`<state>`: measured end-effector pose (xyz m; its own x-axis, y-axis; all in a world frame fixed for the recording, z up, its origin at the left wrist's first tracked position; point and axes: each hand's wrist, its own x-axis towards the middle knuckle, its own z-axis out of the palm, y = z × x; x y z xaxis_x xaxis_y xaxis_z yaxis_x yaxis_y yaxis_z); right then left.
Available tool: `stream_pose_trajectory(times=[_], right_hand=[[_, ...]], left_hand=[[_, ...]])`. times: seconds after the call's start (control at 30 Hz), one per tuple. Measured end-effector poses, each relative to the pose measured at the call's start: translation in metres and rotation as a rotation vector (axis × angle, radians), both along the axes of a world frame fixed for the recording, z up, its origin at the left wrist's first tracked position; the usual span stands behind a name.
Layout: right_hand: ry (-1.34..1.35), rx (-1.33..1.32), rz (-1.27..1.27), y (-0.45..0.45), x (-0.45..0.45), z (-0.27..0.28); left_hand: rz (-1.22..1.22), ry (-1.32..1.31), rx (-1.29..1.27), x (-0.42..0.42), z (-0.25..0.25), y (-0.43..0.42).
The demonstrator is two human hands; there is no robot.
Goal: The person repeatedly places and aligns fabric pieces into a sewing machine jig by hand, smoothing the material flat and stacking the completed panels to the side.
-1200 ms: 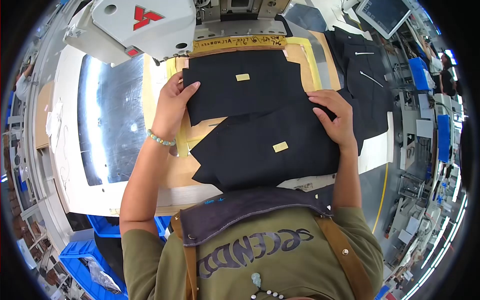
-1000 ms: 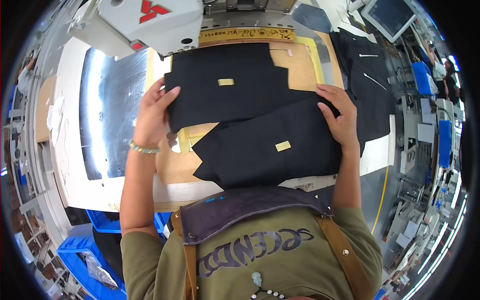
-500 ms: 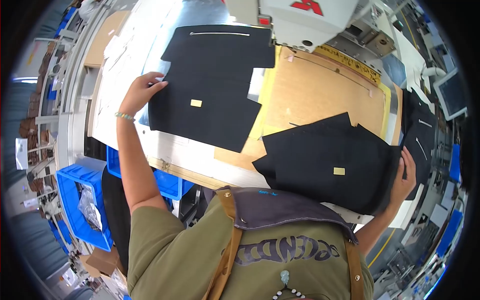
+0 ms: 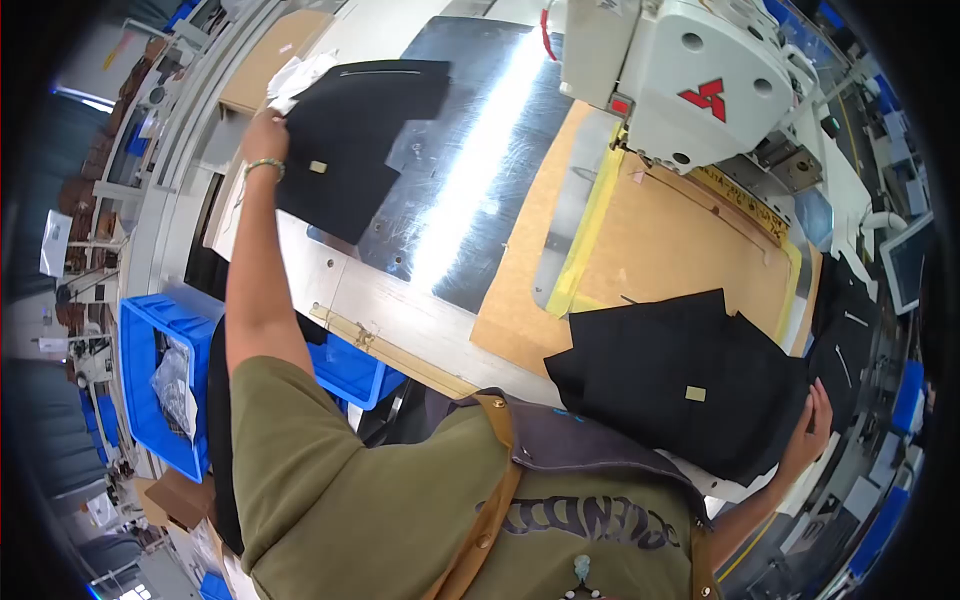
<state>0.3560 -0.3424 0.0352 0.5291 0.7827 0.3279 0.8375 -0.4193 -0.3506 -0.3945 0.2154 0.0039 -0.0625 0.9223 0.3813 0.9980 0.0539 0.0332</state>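
Observation:
My left hand (image 4: 265, 138), with a beaded bracelet at the wrist, grips the left edge of a black fabric panel (image 4: 345, 130) at the upper left. This panel has a pale slit near its top and a small yellow label. At the lower right lies a second black fabric panel (image 4: 650, 370) with a yellow label (image 4: 695, 394). Its right edge is between the fingers of my right hand (image 4: 812, 428), which are closed and partly hidden. Beyond that hand are more black fabric pieces (image 4: 848, 335) with pale slits.
A white sewing machine head (image 4: 700, 90) overhangs a tan board template (image 4: 670, 235) edged with yellow tape. Shiny metal plate (image 4: 470, 170) covers the table's middle. Blue bins (image 4: 165, 390) stand below the left front edge. A monitor (image 4: 905, 262) is at the far right.
My left hand has drawn the first panel leftward, off the template side and across the metal plate. My right hand still holds the second panel, and the view has shifted.

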Motion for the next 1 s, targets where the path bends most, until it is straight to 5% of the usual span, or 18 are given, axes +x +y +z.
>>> stream_pose_trajectory(times=[0.13, 0.23, 0.27, 0.33, 0.43, 0.5, 0.57, 0.63, 0.73, 0.83, 1.0], right_hand=[[-0.034, 0.011, 0.062, -0.002, 0.004, -0.007], [-0.048, -0.04, 0.005, 0.0, 0.005, -0.015], [0.197, -0.044, -0.159, -0.004, -0.009, -0.011], [0.251, -0.071, -0.216, -0.01, -0.01, -0.021], [0.075, -0.156, -0.238, -0.012, -0.016, -0.028], [0.094, -0.143, -0.303, -0.011, -0.018, -0.031], [0.128, -0.117, -0.358, -0.01, -0.021, -0.032], [-0.049, -0.087, -0.296, -0.01, -0.017, -0.039], [0.022, -0.014, -0.257, -0.003, -0.025, -0.04], [0.059, 0.016, -0.262, 0.0, -0.028, -0.04], [0.027, -0.016, -0.284, 0.003, -0.038, -0.041]], left_hand=[[0.071, 0.305, 0.066, -0.045, -0.014, 0.022], [-0.279, -0.048, 0.101, 0.004, -0.012, 0.008], [-0.524, -0.779, -0.223, 0.085, -0.009, -0.032], [-0.685, -0.867, -0.656, 0.19, 0.035, -0.132], [-1.018, -0.828, -1.121, 0.26, 0.034, -0.214], [-1.11, -0.684, -1.129, 0.299, 0.037, -0.25], [-1.108, -0.886, -1.077, 0.324, 0.027, -0.279], [-1.118, -0.714, -1.005, 0.34, 0.03, -0.29], [-1.118, -0.59, -0.927, 0.359, 0.038, -0.304], [-1.248, -0.741, -0.815, 0.376, 0.023, -0.314], [-1.103, -0.994, -1.022, 0.397, 0.013, -0.319]])
